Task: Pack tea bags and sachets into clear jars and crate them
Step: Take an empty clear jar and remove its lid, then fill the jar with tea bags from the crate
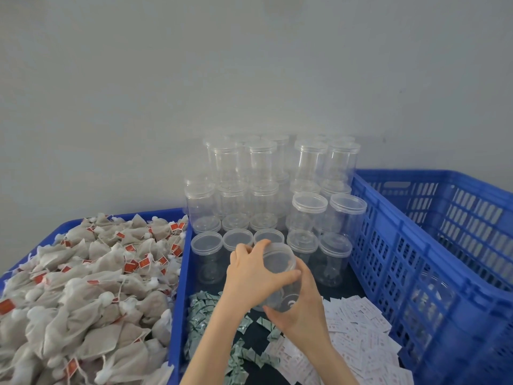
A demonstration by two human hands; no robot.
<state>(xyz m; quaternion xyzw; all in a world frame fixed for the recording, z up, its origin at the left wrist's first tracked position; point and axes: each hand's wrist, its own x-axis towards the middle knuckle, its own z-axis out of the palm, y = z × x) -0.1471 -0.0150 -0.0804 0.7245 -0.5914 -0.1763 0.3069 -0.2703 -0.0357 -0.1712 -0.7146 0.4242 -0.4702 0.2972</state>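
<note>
I hold one clear empty jar [287, 294] tilted above the middle blue tray [177, 295]. My left hand [249, 276] grips its lid [277, 258] from the left and top. My right hand [301, 315] is curled round the jar's body and base from below. Grey tea bags [83, 295] with red tags fill the blue tray on the left. Green sachets [205, 309] and white sachets [358, 337] lie loose in the middle tray under my arms.
Several lidded clear jars [266, 195] stand stacked against the grey wall at the back of the middle tray. A tall blue slotted crate [416, 268] stands on the right; its inside is mostly hidden by its wall.
</note>
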